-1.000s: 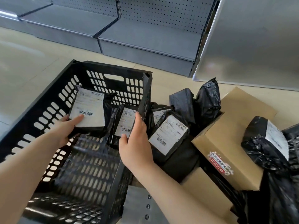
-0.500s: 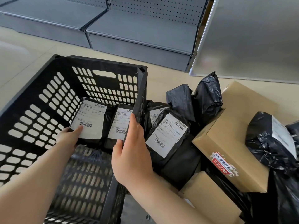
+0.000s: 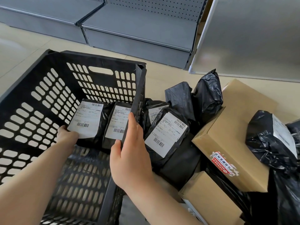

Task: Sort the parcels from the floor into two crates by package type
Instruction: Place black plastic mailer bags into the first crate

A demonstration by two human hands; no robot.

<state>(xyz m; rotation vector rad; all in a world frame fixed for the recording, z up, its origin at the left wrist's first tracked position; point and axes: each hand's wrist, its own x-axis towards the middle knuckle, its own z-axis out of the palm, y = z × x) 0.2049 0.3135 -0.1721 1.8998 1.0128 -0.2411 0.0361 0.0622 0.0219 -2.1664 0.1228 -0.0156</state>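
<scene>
Black slotted crate (image 3: 48,98): held two black poly-bag parcels. Cardboard boxes (image 3: 230,137) lay unsorted on the floor beside it. Left hand (image 3: 67,135) gripped the labelled bag (image 3: 89,122), setting it down; release judged next. Right hand (image 3: 131,153) clasped the crate wall

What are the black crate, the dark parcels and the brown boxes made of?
Crate: seemingly rigid moulded plastic, matte, with slotted walls.
Dark parcels: thin glossy plastic film, going by the crinkles and sheen.
Brown boxes: apparently cardboard, matte, with folded edges.
</scene>
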